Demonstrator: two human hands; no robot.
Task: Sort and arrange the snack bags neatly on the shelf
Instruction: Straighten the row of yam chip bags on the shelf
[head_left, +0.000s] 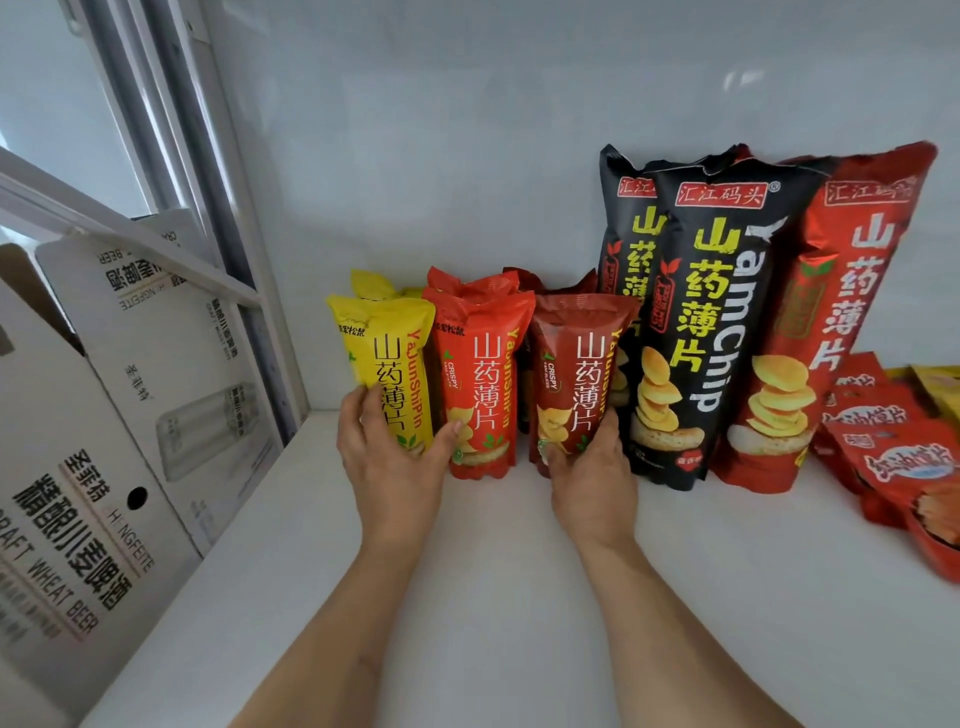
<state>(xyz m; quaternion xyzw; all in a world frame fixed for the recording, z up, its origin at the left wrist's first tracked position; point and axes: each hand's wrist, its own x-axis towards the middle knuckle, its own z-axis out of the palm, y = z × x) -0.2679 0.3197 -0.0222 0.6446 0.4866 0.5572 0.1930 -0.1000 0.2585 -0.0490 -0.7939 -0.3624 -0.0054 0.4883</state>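
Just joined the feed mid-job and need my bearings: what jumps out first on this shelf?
The tall black YamChip bag stands upright against the back wall, right of centre, with a tall red bag beside it. In front, the left hand grips a small yellow yam chip bag and the right hand grips a small dark red one. White beer cartons lean at the left.

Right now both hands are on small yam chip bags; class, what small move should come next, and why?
Probably nudge the dark red small bag, held by the right hand, left and back until its front lines up with the orange-red small bag. It seems to stand slightly forward, with a gap between them. The left hand steadies the yellow small bag.
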